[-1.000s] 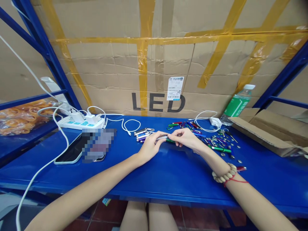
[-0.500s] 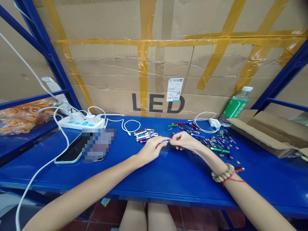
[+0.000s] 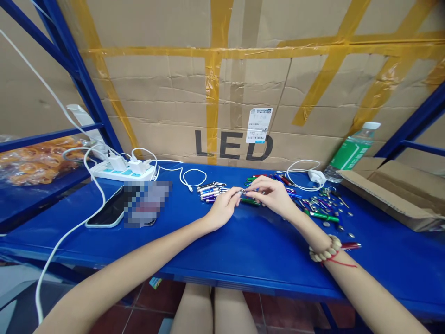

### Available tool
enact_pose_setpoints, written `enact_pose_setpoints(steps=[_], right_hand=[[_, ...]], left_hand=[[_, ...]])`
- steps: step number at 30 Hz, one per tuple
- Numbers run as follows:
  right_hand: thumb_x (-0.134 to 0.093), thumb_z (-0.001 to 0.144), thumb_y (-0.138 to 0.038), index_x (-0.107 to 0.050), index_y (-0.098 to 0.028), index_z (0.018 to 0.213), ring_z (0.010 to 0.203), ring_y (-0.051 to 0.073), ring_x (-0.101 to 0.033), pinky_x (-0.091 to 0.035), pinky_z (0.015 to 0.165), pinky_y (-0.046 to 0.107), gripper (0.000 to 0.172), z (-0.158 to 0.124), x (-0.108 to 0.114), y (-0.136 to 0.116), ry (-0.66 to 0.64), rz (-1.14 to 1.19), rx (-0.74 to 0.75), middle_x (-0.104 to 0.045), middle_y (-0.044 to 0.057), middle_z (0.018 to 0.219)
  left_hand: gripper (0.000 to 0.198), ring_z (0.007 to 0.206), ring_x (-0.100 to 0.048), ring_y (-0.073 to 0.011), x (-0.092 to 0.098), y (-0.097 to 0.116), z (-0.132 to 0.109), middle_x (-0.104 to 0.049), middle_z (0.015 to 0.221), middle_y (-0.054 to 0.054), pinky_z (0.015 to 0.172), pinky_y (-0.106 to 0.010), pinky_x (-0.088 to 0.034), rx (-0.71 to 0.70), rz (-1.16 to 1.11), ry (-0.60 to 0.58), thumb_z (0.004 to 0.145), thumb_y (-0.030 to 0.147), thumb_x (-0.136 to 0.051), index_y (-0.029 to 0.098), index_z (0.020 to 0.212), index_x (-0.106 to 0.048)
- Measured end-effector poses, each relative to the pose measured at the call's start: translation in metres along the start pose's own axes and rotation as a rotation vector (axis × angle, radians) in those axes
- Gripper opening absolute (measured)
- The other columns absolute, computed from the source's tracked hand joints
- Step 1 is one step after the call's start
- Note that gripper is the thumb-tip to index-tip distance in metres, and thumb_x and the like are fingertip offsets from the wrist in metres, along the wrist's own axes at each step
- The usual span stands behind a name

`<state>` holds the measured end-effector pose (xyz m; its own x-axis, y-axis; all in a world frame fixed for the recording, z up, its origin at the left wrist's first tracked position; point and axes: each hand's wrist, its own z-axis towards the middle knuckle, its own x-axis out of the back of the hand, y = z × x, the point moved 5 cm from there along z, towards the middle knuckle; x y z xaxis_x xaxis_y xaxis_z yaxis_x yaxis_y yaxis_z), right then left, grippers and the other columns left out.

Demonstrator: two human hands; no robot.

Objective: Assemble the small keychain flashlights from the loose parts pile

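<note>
My left hand point(image 3: 222, 209) is closed around a small silver flashlight point(image 3: 241, 191), mostly hidden by the fingers, with one metallic end showing. Thumb and fingers of my right hand point(image 3: 273, 197) pinch right at that end; whatever they grip is too small to make out. Just left of and behind my left hand lies a row of finished-looking keychain flashlights point(image 3: 208, 191) with clips. A green flashlight tube point(image 3: 251, 202) shows on the table beneath my hands. Right of my right hand are scattered button cells point(image 3: 326, 224) and a green flashlight point(image 3: 324, 216).
A phone point(image 3: 106, 211) lies at left beside a blurred-out object. Behind it are a white power strip point(image 3: 114, 173) and cables. At right stand a green-labelled bottle point(image 3: 351, 153) and an open carton point(image 3: 389, 197). A large taped box point(image 3: 167, 102) backs the blue table point(image 3: 243, 250).
Both hands have shifted slightly. The right hand's fingers have stretched out more into a pinch at the flashlight's end, and the silver body is more covered by the left hand. The view has tilted slightly.
</note>
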<state>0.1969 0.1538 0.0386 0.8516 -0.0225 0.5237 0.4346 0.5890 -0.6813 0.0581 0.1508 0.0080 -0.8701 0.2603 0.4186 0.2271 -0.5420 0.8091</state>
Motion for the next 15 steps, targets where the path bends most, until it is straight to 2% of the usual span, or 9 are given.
enact_pose_setpoints(steps=[5, 10, 15], right_hand=[[-0.065, 0.07, -0.043, -0.07, -0.019, 0.075, 0.054, 0.007, -0.051, -0.045, 0.053, 0.022, 0.026, -0.0007, 0.0046, -0.0026, 0.011, -0.129, 0.1, -0.06, 0.005, 0.081], [-0.063, 0.072, -0.045, -0.071, -0.02, 0.082, 0.056, 0.007, -0.05, -0.044, 0.056, 0.022, 0.028, -0.0011, 0.0063, -0.0022, 0.008, -0.2, 0.139, -0.06, 0.005, 0.084], [-0.058, 0.078, -0.039, -0.072, -0.022, 0.077, 0.071, 0.01, -0.056, -0.043, 0.065, 0.022, 0.022, -0.0044, 0.0044, -0.0091, -0.057, -0.34, 0.233, -0.06, 0.004, 0.083]], left_hand=[[0.024, 0.061, -0.042, -0.0113, -0.0015, -0.0013, 0.0001, -0.042, 0.062, 0.003, 0.061, -0.023, -0.032, 0.059, -0.087, -0.049, 0.088, 0.029, -0.034, 0.014, 0.092, -0.052], [0.023, 0.061, -0.04, -0.0109, -0.0034, -0.0009, 0.0007, -0.041, 0.063, 0.002, 0.061, -0.023, -0.031, 0.054, -0.098, -0.092, 0.087, 0.029, -0.035, 0.014, 0.083, -0.051], [0.024, 0.059, -0.039, -0.0106, -0.0056, -0.003, -0.002, -0.041, 0.061, 0.003, 0.061, -0.023, -0.031, 0.06, -0.084, -0.165, 0.087, 0.03, -0.034, 0.014, 0.084, -0.052]])
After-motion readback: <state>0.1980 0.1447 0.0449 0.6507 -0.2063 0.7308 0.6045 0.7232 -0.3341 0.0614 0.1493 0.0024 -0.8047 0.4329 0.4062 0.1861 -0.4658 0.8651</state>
